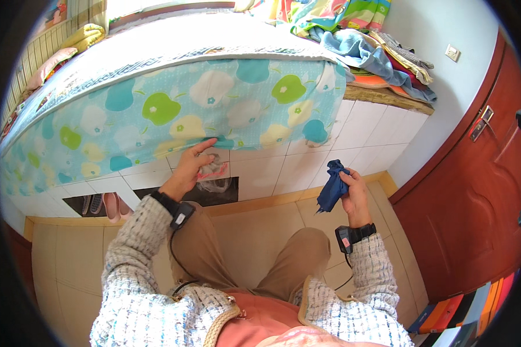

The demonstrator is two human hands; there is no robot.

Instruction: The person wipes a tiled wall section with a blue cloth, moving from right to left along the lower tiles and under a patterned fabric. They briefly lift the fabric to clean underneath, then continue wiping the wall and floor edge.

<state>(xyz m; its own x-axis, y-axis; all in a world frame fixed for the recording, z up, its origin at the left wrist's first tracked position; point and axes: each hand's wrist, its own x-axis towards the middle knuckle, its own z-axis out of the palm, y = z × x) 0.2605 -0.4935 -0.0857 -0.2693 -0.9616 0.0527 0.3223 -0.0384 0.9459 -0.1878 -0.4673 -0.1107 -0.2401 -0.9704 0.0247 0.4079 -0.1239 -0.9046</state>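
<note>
My left hand [190, 167] holds a crumpled clear plastic bag [212, 167] with pink marks, while its forefinger reaches to the lower edge of the apple-patterned bed sheet [210, 104]. On the right, my right hand [354, 191] grips a folded dark blue fabric item [332, 186], which looks like a compact umbrella; it hangs at a slant in front of the white tiled bed base [299, 169]. Below the plastic bag, a dark opening [217, 195] shows in the tiles.
Pink slippers [111, 206] and dark shoes [96, 203] sit in another opening at left. Folded clothes and towels [373, 60] lie on the wooden ledge. A red-brown door [464, 173] stands at right, with stacked coloured boxes [464, 310] near it. My knees are bent over the tiled floor [247, 225].
</note>
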